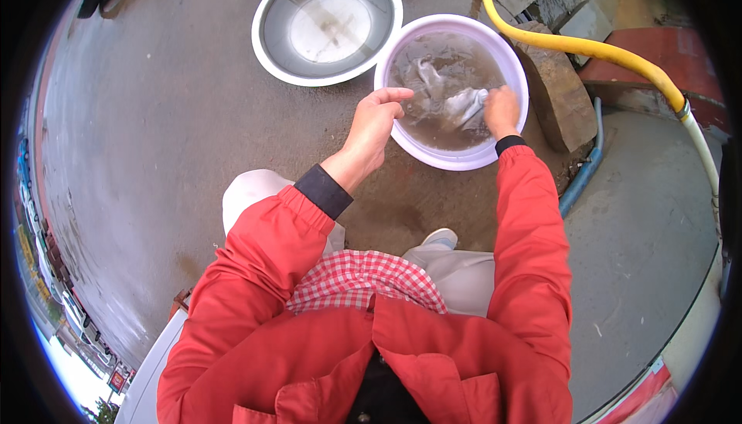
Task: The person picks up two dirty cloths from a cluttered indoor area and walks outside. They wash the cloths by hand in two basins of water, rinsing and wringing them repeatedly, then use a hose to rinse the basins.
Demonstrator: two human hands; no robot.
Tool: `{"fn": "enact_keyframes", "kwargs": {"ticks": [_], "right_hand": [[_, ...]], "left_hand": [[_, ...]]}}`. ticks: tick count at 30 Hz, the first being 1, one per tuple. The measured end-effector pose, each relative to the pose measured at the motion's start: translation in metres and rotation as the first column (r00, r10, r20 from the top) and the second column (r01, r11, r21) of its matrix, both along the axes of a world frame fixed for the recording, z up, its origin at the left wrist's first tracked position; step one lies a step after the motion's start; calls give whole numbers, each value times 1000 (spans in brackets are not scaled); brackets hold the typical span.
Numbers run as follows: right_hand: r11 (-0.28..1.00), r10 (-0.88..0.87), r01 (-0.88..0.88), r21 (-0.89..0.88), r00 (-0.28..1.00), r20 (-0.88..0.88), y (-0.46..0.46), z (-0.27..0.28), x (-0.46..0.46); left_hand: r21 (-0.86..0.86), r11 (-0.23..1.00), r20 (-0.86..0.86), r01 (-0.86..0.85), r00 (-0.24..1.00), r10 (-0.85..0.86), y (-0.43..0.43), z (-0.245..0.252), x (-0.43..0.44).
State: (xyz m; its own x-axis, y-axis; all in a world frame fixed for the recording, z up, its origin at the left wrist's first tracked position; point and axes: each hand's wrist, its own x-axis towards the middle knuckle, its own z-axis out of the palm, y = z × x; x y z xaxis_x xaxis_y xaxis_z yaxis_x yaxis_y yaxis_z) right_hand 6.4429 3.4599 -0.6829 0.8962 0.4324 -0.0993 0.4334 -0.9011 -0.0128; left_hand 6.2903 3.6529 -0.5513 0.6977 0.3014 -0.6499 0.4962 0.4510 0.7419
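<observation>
A lilac plastic basin [455, 160] of murky water stands on the wet concrete in front of me. Light grey wet cloth [465, 105] lies partly under the water. My right hand [502, 110] is inside the basin on the right, closed on a bunched end of the cloth. Over the basin's left rim I hold my left hand [379, 119], fingers bent and apart, with nothing in it. A metal basin with a pale rim [272, 67] stands behind on the left, touching or nearly touching the lilac one, and holds shallow clear water.
Right of the basin lies a stone block [553, 90], with a yellow hose [585, 47] running behind it and a blue pipe [581, 183] nearby. Broken slabs [586, 28] lie at the back right. My shoe [442, 237] is close below the basin.
</observation>
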Motion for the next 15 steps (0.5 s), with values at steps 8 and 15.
{"fn": "enact_keyframes", "kwargs": {"ticks": [8, 15], "right_hand": [[975, 203, -199, 99, 979, -32, 4, 1, -11], [810, 583, -484, 332, 725, -366, 4, 3, -31]], "left_hand": [[-23, 1000, -49, 16, 999, -17, -7, -1, 4], [-41, 999, -40, 6, 999, -8, -9, -3, 4]]}}
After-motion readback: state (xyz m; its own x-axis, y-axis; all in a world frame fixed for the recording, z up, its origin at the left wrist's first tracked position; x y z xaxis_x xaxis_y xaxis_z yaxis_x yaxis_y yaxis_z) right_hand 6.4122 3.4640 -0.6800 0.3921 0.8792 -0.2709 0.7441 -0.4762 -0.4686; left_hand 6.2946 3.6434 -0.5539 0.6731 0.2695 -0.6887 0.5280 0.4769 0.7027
